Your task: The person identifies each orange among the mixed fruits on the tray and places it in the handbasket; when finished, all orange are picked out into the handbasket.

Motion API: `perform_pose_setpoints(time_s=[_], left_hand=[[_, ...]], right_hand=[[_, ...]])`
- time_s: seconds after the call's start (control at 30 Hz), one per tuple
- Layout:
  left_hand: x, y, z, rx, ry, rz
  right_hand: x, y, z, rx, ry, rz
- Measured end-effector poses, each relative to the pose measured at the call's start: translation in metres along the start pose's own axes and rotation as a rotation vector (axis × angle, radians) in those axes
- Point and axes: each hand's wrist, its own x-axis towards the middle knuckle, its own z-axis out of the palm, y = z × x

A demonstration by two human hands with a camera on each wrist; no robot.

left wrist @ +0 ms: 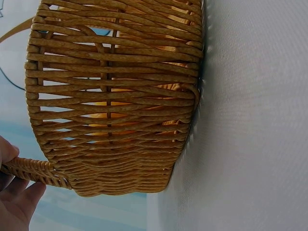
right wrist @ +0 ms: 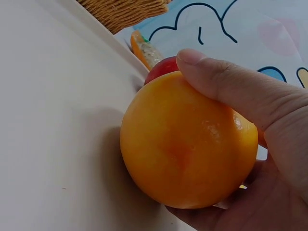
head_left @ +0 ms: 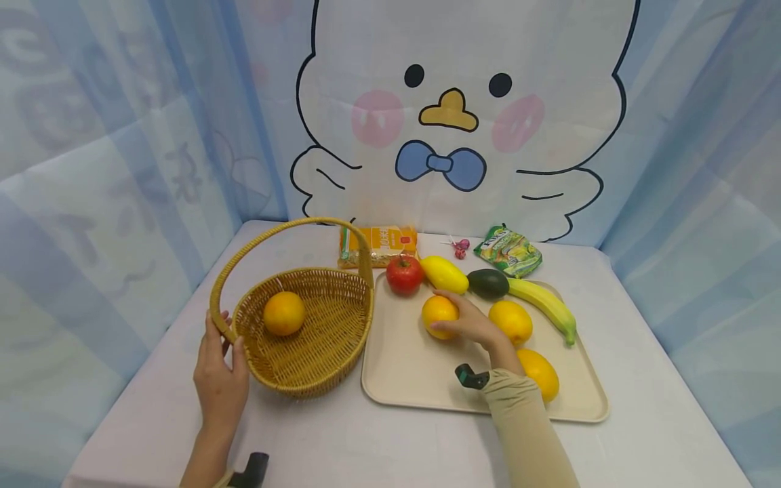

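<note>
My right hand (head_left: 468, 321) grips an orange (head_left: 440, 316) between thumb and fingers over the beige tray (head_left: 396, 379). In the right wrist view the orange (right wrist: 187, 144) appears close over the tray surface, with the thumb across its upper side. At the left, my left hand (head_left: 222, 376) holds the lower end of the handle of a wicker basket (head_left: 329, 325). The left wrist view has thumb and fingers on either side of that handle (left wrist: 36, 171). Inside the basket lies another orange (head_left: 284, 314).
On the tray are a tomato (head_left: 405, 274), a yellow mango (head_left: 445, 274), a dark green avocado (head_left: 488, 284), a banana (head_left: 543, 305) and two yellow-orange fruits (head_left: 510, 322) beside my right forearm. Behind it lie an orange food packet (head_left: 384, 245), lollipops (head_left: 460, 248) and a green snack bag (head_left: 509, 251).
</note>
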Motion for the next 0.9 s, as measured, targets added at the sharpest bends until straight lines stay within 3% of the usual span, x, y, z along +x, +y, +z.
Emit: perform_pose_setpoints(time_s=[0.6,0.9], left_hand=[[0.0,0.0,-0.001,0.007,-0.003,-0.007],[0.0,0.0,-0.001,0.003,-0.004,-0.013]], right_hand=[[-0.001,-0.001,0.0,0.006,0.023,0.022],[-0.003,-0.009,-0.005,-0.018,0.056,-0.033]])
